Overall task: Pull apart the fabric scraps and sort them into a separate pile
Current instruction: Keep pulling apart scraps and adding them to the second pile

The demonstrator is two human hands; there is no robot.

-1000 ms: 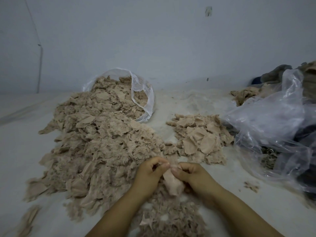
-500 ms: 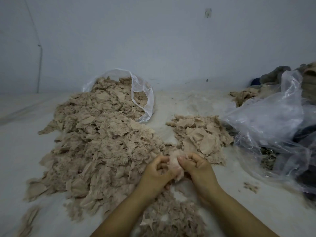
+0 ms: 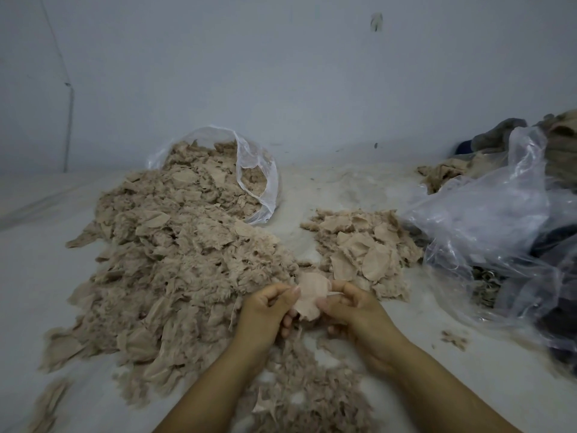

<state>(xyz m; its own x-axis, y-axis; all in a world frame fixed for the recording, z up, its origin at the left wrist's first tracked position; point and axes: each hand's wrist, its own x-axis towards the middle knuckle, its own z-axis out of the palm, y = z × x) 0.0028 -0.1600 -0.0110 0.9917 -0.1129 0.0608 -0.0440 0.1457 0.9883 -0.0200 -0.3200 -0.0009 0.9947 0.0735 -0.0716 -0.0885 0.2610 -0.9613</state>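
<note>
Centrally, low in the head view, the left hand (image 3: pixel 271 307) and the right hand (image 3: pixel 352 307) meet over one pale pink, rounded fabric scrap (image 3: pixel 310 295); each of the two hands pinches an edge of it with curled fingers and thumb, the scrap held upright between them above the white worktop (image 3: pixel 37 276). To the left sprawls a large heap of beige fabric scraps (image 3: pixel 175 264) — it spills out of a clear plastic bag lying on its side (image 3: pixel 259 170); just beyond the hands, to the right, lies a smaller, flatter pile of separated beige pieces (image 3: pixel 365 245); more scraps sit under the forearms. Crumpled clear plastic sheeting (image 3: pixel 499 226) covers dark cloth at the right edge — behind it all, a plain grey wall (image 3: pixel 281 73).
</note>
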